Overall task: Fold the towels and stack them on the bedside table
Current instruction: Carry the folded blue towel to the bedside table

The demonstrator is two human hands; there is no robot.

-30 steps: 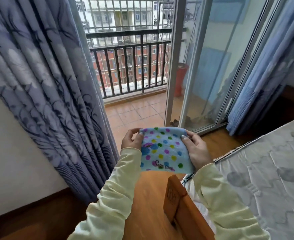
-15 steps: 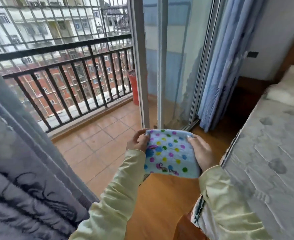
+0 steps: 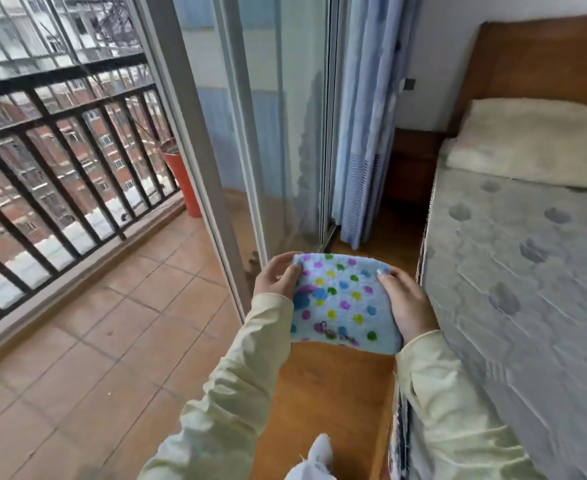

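A folded light-blue towel (image 3: 344, 301) with coloured dots is held flat in front of me, above the wooden floor between the glass door and the bed. My left hand (image 3: 274, 277) grips its left edge, thumb on top. Its right edge is gripped by my right hand (image 3: 406, 303), fingers curled over the top. Far ahead, a dark wooden bedside table (image 3: 411, 164) stands between the blue curtain and the bed's headboard.
A bed with a grey patterned mattress (image 3: 527, 271) and a pale pillow (image 3: 534, 140) fills the right. A glass sliding door (image 3: 250, 133) and a blue curtain (image 3: 364, 133) stand ahead. The tiled balcony with a black railing (image 3: 60, 133) and a red pot (image 3: 177, 174) lies left.
The view has swung right, from the curtain on the left towards the bed and bedside table. Both hands keep the same hold on the folded towel.
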